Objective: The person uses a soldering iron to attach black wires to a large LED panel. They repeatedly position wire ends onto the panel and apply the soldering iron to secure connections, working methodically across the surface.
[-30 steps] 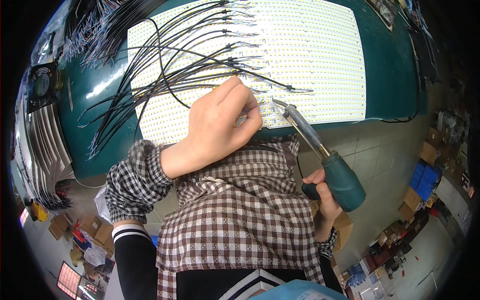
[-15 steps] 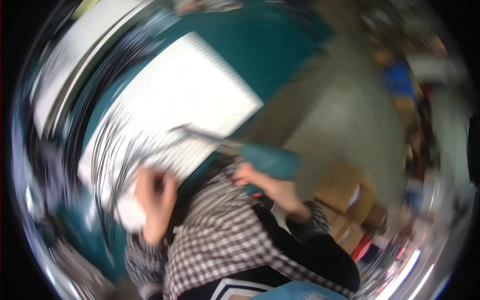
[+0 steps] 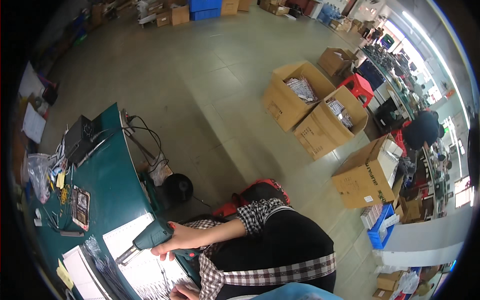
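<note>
My right hand (image 3: 176,241) is closed round the handle of a dark green pistol-grip power tool (image 3: 154,234). Its long metal nose points down and to the left, over a white board (image 3: 125,232). Many thin pale wires (image 3: 160,280) lie across the near part of this board. At the lower edge of the picture, my left hand (image 3: 184,292) is beside the wires and cut off by the frame. Whether its fingers grip anything cannot be made out.
On the green table (image 3: 112,175) are a black box-shaped device (image 3: 79,139), an opened phone-like unit (image 3: 81,207) and dark cable bundles (image 3: 102,262). Cartons (image 3: 320,135) with packed goods and a red stool (image 3: 357,87) stand to the right. A person (image 3: 420,131) sits farther off.
My view has swung right, bringing the floor and cartons into sight. The power tool stays in my right hand, now over the board. My left hand is lower and mostly out of the picture.
</note>
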{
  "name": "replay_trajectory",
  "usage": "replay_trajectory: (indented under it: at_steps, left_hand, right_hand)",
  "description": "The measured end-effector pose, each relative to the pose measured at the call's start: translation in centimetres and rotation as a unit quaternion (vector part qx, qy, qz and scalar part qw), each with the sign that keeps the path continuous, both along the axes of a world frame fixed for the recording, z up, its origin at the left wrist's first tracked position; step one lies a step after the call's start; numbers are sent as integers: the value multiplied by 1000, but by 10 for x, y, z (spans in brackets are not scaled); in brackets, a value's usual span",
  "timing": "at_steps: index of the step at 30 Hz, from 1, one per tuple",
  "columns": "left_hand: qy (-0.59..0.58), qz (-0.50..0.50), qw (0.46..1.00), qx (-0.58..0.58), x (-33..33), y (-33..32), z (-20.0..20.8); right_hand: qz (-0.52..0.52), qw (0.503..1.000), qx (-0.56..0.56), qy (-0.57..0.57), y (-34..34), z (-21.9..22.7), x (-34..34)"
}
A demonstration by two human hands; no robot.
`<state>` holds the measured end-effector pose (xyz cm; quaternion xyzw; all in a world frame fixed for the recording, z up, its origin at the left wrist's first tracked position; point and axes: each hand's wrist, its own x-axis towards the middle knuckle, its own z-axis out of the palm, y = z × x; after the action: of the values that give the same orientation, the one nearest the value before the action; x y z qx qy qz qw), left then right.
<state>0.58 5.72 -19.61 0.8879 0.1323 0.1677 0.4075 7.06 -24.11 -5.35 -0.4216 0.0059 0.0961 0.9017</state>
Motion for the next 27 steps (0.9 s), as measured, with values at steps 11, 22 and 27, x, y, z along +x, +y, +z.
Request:
replay_trajectory:
  at_steps: [11, 22, 27]
  left_hand:
    - [162, -26, 976, -146, 18, 48, -41]
    - [81, -10, 976, -200, 3, 19, -32]
    - [22, -96, 990, -104, -17, -33, 70]
  right_hand:
    - [19, 1000, 16, -5, 3, -6, 6]
    - [14, 1000, -2, -13, 4, 1, 5]
    - [58, 998, 6, -17, 10, -2, 11]
